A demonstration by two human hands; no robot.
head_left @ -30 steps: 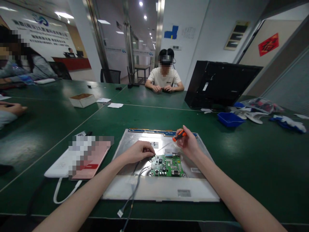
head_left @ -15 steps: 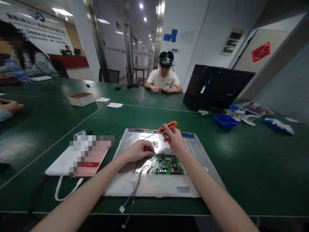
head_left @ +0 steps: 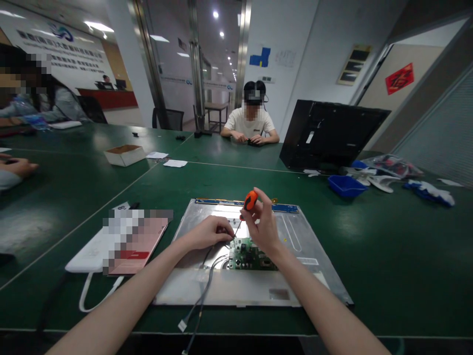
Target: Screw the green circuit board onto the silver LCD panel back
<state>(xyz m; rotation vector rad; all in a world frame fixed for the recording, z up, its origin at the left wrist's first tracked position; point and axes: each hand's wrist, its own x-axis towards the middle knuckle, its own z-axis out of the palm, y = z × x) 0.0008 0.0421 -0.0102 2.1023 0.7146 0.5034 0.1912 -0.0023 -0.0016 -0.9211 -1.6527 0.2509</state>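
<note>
My right hand grips an orange and black screwdriver by its handle, fingertips around it. The thin shaft slants down to the upper left corner of a green circuit board. At that same corner my left hand is closed in a pinch; what its fingertips hold, if anything, is hidden. The board lies on a silver metal display panel, its right part covered by my right hand and wrist. Grey cables run from the board's left side over the panel's front edge.
Left of the panel lie a white power bank with a white cable and a pink pouch. A black monitor housing, a blue tray and gloves are at the right. Beyond are an open box and a seated co-worker.
My right hand has turned the screwdriver more upright and brought its shaft down to the board's corner by my left fingertips. My left hand has hardly moved.
</note>
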